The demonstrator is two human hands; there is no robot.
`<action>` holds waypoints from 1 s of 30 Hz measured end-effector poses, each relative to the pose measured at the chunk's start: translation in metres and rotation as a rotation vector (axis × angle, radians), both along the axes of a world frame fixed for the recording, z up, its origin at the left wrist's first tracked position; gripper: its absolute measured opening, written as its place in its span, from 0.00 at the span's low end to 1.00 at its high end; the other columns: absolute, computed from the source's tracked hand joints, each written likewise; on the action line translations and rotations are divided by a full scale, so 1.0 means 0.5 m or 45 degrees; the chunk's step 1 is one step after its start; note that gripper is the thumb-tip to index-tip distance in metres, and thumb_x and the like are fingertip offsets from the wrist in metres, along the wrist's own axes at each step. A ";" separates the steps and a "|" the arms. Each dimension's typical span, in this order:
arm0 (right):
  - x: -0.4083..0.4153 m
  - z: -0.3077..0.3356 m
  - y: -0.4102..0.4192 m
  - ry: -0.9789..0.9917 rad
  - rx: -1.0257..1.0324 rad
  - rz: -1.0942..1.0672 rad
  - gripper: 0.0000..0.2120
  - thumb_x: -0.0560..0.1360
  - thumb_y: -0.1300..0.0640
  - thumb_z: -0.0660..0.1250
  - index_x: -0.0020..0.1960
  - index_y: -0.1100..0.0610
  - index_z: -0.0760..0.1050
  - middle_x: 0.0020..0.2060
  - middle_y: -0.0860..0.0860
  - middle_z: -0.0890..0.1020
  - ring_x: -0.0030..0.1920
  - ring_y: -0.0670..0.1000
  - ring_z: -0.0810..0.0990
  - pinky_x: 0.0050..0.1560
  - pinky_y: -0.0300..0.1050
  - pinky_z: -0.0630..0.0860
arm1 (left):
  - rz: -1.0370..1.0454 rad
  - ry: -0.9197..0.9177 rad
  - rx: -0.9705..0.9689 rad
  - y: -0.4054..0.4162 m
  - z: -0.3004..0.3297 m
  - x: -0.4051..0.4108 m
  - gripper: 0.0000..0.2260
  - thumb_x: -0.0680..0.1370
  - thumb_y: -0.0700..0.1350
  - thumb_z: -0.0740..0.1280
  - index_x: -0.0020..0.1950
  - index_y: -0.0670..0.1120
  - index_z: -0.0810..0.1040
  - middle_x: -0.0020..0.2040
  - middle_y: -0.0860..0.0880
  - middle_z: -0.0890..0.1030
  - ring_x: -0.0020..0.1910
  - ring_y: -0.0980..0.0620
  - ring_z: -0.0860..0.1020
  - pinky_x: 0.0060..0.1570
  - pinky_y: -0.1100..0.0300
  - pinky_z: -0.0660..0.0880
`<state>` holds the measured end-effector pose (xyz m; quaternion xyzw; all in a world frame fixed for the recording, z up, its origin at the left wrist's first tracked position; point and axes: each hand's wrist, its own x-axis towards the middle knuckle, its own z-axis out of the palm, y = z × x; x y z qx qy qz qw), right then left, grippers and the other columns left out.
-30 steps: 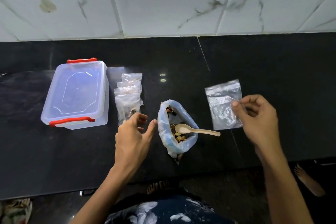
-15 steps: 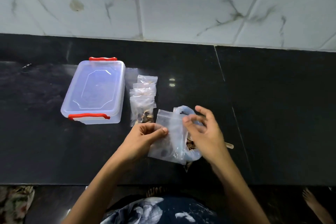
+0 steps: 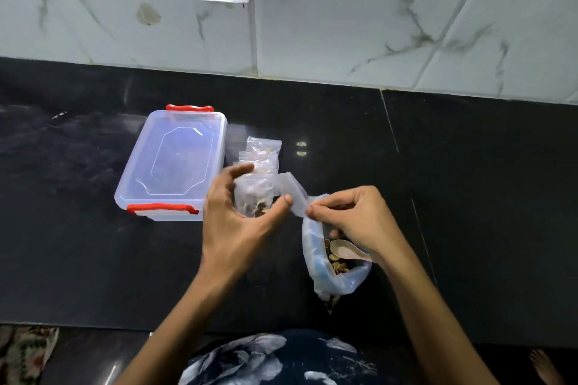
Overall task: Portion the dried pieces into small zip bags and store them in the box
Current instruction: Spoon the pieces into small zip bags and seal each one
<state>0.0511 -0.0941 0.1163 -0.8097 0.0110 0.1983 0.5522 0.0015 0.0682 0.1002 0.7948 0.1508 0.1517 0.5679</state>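
Empty zip bag (image 3: 292,194): pinched by right hand (image 3: 353,222), left hand (image 3: 240,222) spread, thumb touching, readying its mouth beside the pieces bag (image 3: 331,275), for spooning

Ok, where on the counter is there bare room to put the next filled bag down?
Free: the black counter right of the open bag of dried pieces, out to the frame edge, and the strip behind it up to the tiled wall. Also left of the lidded box. Crowded: between box and open bag, where the stacked zip bags lie and both hands work.
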 end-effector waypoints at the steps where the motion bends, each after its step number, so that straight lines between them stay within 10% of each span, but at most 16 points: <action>1: -0.004 -0.003 0.006 0.006 0.036 -0.021 0.01 0.68 0.60 0.75 0.39 0.55 0.85 0.29 0.48 0.83 0.24 0.39 0.75 0.28 0.34 0.72 | -0.013 0.019 -0.062 -0.010 0.001 -0.001 0.18 0.67 0.47 0.77 0.53 0.51 0.75 0.50 0.59 0.78 0.46 0.72 0.75 0.42 0.77 0.71; 5: -0.010 -0.019 0.027 0.010 0.100 -0.026 0.02 0.67 0.58 0.76 0.39 0.55 0.84 0.28 0.48 0.83 0.30 0.39 0.80 0.27 0.32 0.72 | -0.105 0.197 -0.393 -0.032 -0.019 0.014 0.06 0.70 0.46 0.74 0.43 0.46 0.81 0.39 0.48 0.84 0.40 0.52 0.83 0.41 0.61 0.79; 10: 0.002 -0.031 0.028 -0.003 0.031 0.140 0.07 0.71 0.51 0.72 0.41 0.55 0.81 0.36 0.50 0.84 0.38 0.45 0.83 0.33 0.38 0.79 | -0.136 0.190 -0.541 -0.027 -0.025 0.024 0.03 0.75 0.41 0.70 0.42 0.43 0.82 0.37 0.44 0.84 0.37 0.51 0.83 0.37 0.63 0.79; 20: -0.007 -0.063 0.070 -0.386 -0.448 -0.114 0.09 0.77 0.54 0.61 0.39 0.54 0.68 0.33 0.51 0.77 0.35 0.51 0.80 0.39 0.54 0.79 | -0.025 0.145 0.107 -0.028 -0.032 0.031 0.06 0.69 0.42 0.72 0.31 0.47 0.82 0.27 0.52 0.81 0.28 0.57 0.80 0.31 0.64 0.78; 30: 0.009 -0.059 0.072 -0.544 -0.543 0.184 0.13 0.77 0.66 0.60 0.56 0.59 0.80 0.64 0.52 0.75 0.62 0.48 0.74 0.53 0.25 0.62 | 0.015 0.150 0.202 -0.033 -0.045 0.044 0.09 0.72 0.47 0.71 0.32 0.48 0.83 0.27 0.55 0.81 0.28 0.60 0.79 0.31 0.68 0.74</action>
